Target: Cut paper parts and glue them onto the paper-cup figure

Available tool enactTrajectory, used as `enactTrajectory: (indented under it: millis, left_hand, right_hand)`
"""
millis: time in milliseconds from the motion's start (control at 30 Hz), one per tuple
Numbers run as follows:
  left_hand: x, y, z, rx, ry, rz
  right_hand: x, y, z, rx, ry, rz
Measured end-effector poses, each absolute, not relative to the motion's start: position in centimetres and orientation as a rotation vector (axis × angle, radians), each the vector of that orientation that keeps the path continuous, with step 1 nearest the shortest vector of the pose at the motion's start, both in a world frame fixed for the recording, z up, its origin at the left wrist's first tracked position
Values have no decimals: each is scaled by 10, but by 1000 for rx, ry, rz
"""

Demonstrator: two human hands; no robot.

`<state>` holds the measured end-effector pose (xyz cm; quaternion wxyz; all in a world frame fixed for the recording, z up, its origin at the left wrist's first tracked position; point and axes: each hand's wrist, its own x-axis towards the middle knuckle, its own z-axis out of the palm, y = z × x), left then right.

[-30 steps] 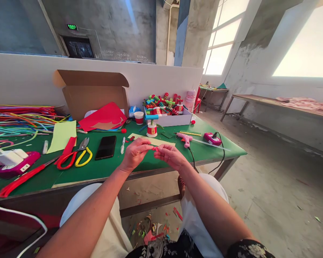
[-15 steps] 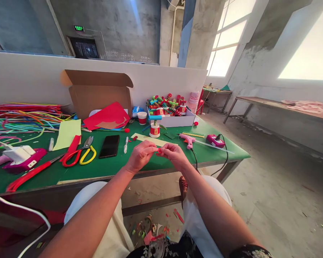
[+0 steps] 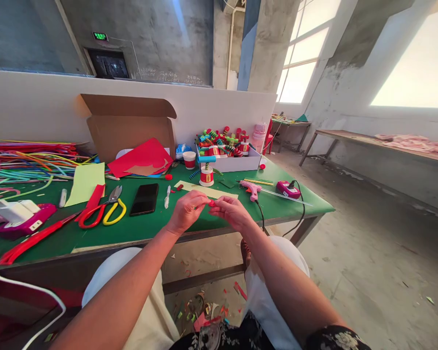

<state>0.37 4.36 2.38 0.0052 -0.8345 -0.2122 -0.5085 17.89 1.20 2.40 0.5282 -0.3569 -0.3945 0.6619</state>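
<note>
Between the fingertips of both hands is a small red piece (image 3: 212,202), too small and too covered to tell its kind. My left hand (image 3: 190,210) pinches it from one side, and my right hand (image 3: 229,212) from the other, above the table's front edge. Just beyond stands a red and white paper-cup figure (image 3: 206,176) with coiled arms and a blue bar on top. A pale yellow paper strip (image 3: 224,193) lies behind my hands, with a small dark red bit (image 3: 180,187) at its left end.
On the green table (image 3: 190,228) lie a pink glue gun (image 3: 253,189), a phone (image 3: 144,199), red-and-yellow-handled scissors (image 3: 109,206) and a purple socket block (image 3: 288,189). Behind stand a white box (image 3: 237,164) of finished-looking figures, a paper cup (image 3: 189,160) and a cardboard box (image 3: 131,129). Pipe cleaners (image 3: 29,158) are piled left.
Both hands keep their pinch on the small red piece, with the fingers slightly shifted and the piece turned. The whole view has slid a little, so things appear further left.
</note>
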Motion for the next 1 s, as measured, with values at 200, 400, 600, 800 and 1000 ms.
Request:
enactTrajectory:
  millis: [200, 400, 600, 800, 1000]
  left_hand:
    - [4, 46, 20, -2620, -648, -1543]
    - [4, 46, 18, -2567, -602, -1392]
    - [6, 45, 18, -2552, -579, -1298]
    - [3, 52, 17, -2656, -947, -1559]
    - [5, 49, 19, -2980, -1584, -1738]
  right_hand:
    - [181, 11, 25, -783, -907, 1582]
    - [181, 11, 26, -798, -913, 1576]
    - [180, 11, 26, -901, -977, 1462]
    - [180, 15, 22, -989, -1109, 1192]
    - [178, 14, 18, -1086, -1335, 982]
